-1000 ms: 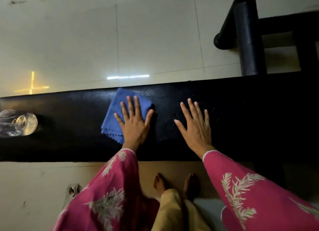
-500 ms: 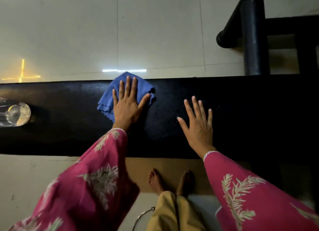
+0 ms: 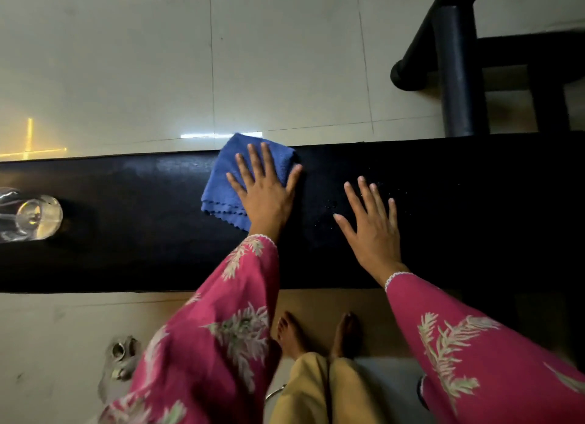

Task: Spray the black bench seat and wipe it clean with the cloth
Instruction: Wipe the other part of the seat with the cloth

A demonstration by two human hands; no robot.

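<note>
The black bench seat (image 3: 126, 240) runs across the view from left to right. A folded blue cloth (image 3: 221, 183) lies on it near the far edge, its top corner hanging just past that edge. My left hand (image 3: 266, 192) presses flat on the cloth with fingers spread. My right hand (image 3: 370, 224) rests flat on the bare seat to the right, fingers apart, holding nothing. Small droplets speckle the seat around my right hand. A clear spray bottle (image 3: 31, 217) lies on the seat at the far left.
Pale tiled floor (image 3: 126, 59) lies beyond and in front of the bench. A black metal frame with a thick post (image 3: 459, 75) stands at the back right. My bare feet (image 3: 316, 335) stand on a brown mat below the bench. A floor drain (image 3: 122, 354) is at lower left.
My left hand has pushed the cloth away from me, from the middle of the seat to its far edge. My right hand has stayed in place.
</note>
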